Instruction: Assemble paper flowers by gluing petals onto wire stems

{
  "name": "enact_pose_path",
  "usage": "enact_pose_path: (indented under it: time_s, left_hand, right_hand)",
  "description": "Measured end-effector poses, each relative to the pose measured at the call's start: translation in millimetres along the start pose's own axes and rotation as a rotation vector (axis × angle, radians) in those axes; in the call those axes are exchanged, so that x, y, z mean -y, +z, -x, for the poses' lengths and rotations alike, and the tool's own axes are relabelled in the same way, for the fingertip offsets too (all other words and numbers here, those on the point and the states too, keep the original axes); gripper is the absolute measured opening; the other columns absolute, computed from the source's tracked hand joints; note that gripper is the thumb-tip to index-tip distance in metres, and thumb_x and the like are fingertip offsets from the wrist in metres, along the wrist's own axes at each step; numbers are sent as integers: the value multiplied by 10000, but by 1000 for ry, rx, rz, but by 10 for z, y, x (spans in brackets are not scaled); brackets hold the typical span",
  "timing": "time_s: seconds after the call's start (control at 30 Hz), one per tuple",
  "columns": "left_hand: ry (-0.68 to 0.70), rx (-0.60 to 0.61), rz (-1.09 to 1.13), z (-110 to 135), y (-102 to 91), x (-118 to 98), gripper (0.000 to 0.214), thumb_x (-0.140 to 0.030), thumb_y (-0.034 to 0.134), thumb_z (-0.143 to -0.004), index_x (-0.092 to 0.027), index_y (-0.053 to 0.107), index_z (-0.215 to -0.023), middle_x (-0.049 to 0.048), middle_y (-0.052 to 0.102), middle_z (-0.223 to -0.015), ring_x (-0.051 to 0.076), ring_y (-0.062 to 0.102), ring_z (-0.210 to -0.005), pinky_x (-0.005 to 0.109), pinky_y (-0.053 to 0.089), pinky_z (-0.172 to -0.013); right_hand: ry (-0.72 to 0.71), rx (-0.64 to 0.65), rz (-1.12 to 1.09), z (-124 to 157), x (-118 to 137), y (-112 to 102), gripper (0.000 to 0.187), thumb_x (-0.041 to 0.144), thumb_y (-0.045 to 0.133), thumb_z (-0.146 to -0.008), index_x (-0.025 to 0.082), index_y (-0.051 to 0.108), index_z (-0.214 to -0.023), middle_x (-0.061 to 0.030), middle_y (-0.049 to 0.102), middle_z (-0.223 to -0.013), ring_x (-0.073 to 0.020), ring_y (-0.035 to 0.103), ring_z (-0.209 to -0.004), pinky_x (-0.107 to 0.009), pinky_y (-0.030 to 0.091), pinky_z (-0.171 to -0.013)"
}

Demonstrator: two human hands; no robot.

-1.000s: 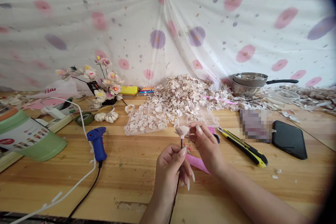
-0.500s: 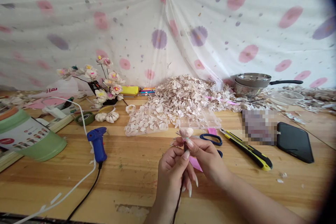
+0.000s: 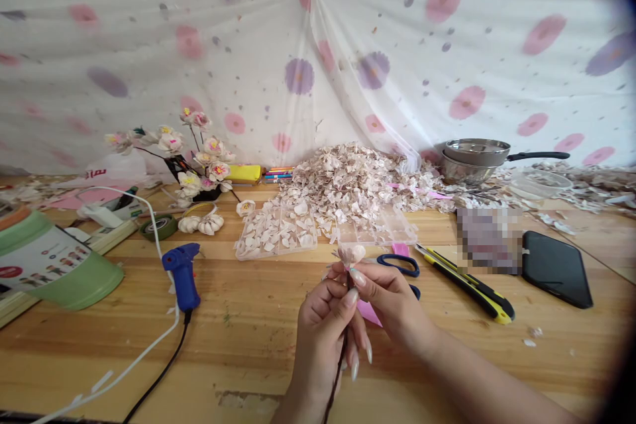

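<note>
My left hand (image 3: pixel 325 321) is closed around the dark stem of a handmade flower (image 3: pixel 352 254), thumb pressed on the stem just under the bloom. The pale petals sit at the top, and the stem runs down toward the bottom edge of the view. My right hand (image 3: pixel 392 295) pinches the base of the bloom between thumb and fingers. A strip of pink paper (image 3: pixel 368 313) shows behind the hands. Just beyond the right hand lie blue-handled scissors (image 3: pixel 398 265), partly hidden by it.
A blue glue gun (image 3: pixel 181 276) with its cord stands left. Behind are petal trays (image 3: pixel 276 253), a large heap of petals (image 3: pixel 348 175) and finished flowers (image 3: pixel 213 162). A yellow-black utility knife (image 3: pixel 467 285), a phone (image 3: pixel 556 269) and pans (image 3: pixel 474 162) are right; a green bucket (image 3: pixel 106 281) is far left.
The bloom has turned slightly between my fingers, and its petals look a little more spread toward me. Both hands keep their grip in nearly the same place; the view has shifted slightly.
</note>
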State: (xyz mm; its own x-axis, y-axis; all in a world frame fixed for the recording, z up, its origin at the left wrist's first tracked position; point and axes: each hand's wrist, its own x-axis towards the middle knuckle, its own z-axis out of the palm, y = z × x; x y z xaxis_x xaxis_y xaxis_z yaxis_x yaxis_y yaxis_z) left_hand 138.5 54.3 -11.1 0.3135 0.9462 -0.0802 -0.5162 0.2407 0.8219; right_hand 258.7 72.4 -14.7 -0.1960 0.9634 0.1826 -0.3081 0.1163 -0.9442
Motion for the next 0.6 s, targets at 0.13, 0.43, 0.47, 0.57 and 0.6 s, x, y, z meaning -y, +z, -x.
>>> enact_pose_path:
  time_s: [0.13, 0.43, 0.47, 0.57, 0.6]
  left_hand:
    - [-9, 12, 23, -2, -22, 14, 316, -398, 698, -775, -163, 505, -686, -30, 572, -396, 23, 348, -254, 100, 229, -282]
    - [80, 142, 138, -60, -58, 120, 270, -332, 658, -826, -150, 510, -692, -20, 595, -395, 16, 331, -234, 73, 232, -262]
    - [83, 148, 139, -64, -58, 120, 274, -335, 658, -826, -150, 509, -690, -20, 595, -394, 15, 328, -233, 72, 230, -260]
    - [72, 150, 139, -68, -58, 121, 287, -348, 658, -824, -154, 499, -684, -18, 596, -392, 13, 317, -228, 71, 226, -254]
    - [65, 147, 137, -68, -60, 123, 289, -351, 657, -824, -155, 496, -684, -18, 597, -393, 12, 311, -226, 71, 223, -253]
  right_hand:
    - [-35, 17, 15, 1, 18, 9, 221, 383, 567, -889, 278, 759, -915, -27, 691, -928, -197, 630, -925, -355, 441, -936]
    - [-66, 17, 30, -14, 8, 4, 254, 381, 592, -875, 234, 760, -755, -54, 685, -924, -215, 604, -961, -380, 408, -948]
    - [-66, 15, 38, -16, 6, 1, 252, 381, 592, -876, 234, 759, -758, -54, 683, -916, -215, 601, -957, -377, 410, -939]
    - [-66, 8, 61, -17, -1, -7, 261, 384, 593, -875, 232, 755, -738, -51, 679, -894, -209, 593, -945, -361, 415, -915]
    - [-67, 8, 64, -15, -7, -9, 263, 382, 594, -875, 231, 754, -732, -49, 678, -895, -207, 591, -943, -354, 417, -906]
